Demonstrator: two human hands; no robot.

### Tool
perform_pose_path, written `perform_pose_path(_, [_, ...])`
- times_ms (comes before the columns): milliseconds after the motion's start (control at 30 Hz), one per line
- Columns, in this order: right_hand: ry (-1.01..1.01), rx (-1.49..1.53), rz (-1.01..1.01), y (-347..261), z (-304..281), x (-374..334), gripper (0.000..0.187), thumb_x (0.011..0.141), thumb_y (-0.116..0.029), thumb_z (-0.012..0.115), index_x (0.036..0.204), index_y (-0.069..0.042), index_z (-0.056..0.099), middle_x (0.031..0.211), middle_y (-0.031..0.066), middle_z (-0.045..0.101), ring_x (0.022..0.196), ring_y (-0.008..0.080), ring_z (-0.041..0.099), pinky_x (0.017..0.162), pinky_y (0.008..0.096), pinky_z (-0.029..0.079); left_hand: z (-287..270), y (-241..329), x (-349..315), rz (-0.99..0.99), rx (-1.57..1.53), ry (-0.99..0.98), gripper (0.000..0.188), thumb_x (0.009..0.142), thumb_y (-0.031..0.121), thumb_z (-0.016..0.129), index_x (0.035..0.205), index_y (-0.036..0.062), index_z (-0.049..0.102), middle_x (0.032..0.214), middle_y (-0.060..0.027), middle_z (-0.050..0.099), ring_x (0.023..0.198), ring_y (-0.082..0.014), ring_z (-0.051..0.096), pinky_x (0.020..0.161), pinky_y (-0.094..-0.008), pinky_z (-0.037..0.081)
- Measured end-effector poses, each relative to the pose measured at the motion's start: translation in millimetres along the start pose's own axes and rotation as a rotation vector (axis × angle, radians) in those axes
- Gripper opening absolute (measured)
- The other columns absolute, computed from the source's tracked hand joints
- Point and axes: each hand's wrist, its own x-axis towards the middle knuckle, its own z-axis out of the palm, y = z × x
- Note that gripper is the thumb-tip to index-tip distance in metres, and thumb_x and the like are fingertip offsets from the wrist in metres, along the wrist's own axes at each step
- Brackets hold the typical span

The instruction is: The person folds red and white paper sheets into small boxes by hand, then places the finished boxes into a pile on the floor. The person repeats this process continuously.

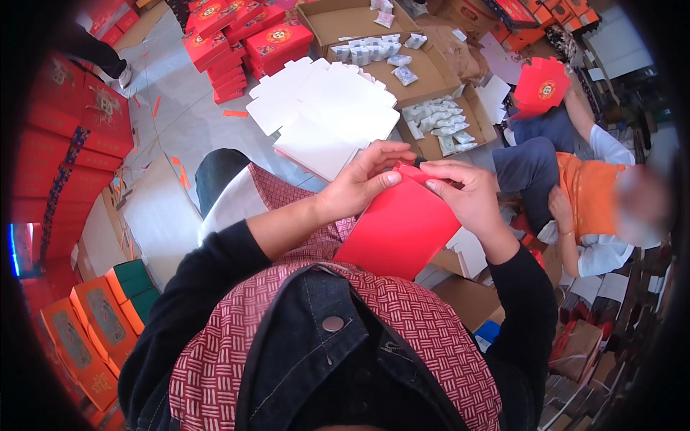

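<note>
A red cardboard box (399, 228), partly folded, tilts over my lap between both hands. My left hand (365, 174) grips its far left corner, thumb on the card and fingers curled over the far edge. Along the far right edge my right hand (466, 192) pinches a narrow folded flap, thumb and fingers pressed together. The box's inside and underside are hidden. Just beyond my hands lies a fanned pile of flat white card blanks (334, 108), with a little red showing under its near edge.
Small wrapped packets (438, 122) fill part of an open brown carton (478, 115); more sit in cardboard trays behind. Stacked red boxes (277, 47) stand at the far side, more red cartons (100, 129) at left. A co-worker in an orange apron (586, 190) holds a red piece at right.
</note>
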Motion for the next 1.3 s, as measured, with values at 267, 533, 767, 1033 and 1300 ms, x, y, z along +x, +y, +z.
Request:
perform_pose_path(267, [-0.034,0.288,0.118,-2,-25,-2,0.021,0.084,-0.004,0.06,0.102,0.004,0.064,0.104,0.0111,0.065,0.091,0.0144,0.061,0.08,0.0246,0.048,10,-6,0,-0.019,0.154,0.062,0.026,0.098,0.015,0.04,0.114,0.0006,0.053,0.115,-0.0061,0.053,0.107,-0.0118,0.048,0.095,-0.0261,0.036])
perform_pose_path(533, [0.103,0.468,0.333,20,-29,-50,0.028,0.081,-0.008,0.067,0.106,0.003,0.064,0.095,0.0087,0.066,0.083,0.0105,0.06,0.076,0.022,0.047,8,-8,0,-0.048,0.186,0.033,0.026,0.098,0.016,0.039,0.115,0.0015,0.052,0.115,-0.005,0.053,0.106,-0.0108,0.048,0.095,-0.0249,0.036])
perform_pose_path(767, [0.165,0.494,0.204,28,-17,-52,0.027,0.08,-0.007,0.068,0.104,0.005,0.064,0.092,0.0095,0.067,0.08,0.01,0.061,0.073,0.0225,0.049,11,-5,-4,-0.037,0.211,0.036,0.025,0.098,0.016,0.039,0.114,0.0018,0.052,0.114,-0.0052,0.053,0.107,-0.0109,0.048,0.095,-0.0249,0.036])
perform_pose_path(1033, [0.153,0.261,0.232,25,-13,-45,0.028,0.082,-0.009,0.066,0.107,0.004,0.063,0.091,0.0077,0.068,0.075,0.0093,0.061,0.07,0.0206,0.048,13,-5,-6,-0.026,0.231,0.07,0.025,0.098,0.016,0.038,0.114,0.0015,0.052,0.111,-0.0044,0.054,0.104,-0.0102,0.049,0.093,-0.0245,0.038])
perform_pose_path(1300, [0.388,0.592,0.129,31,10,-58,0.025,0.085,-0.006,0.062,0.106,0.006,0.062,0.097,0.0109,0.067,0.086,0.0123,0.061,0.073,0.0236,0.049,11,-11,-7,-0.035,0.224,0.122,0.026,0.099,0.016,0.038,0.114,0.0012,0.053,0.108,-0.0032,0.055,0.099,-0.0087,0.05,0.089,-0.0231,0.04])
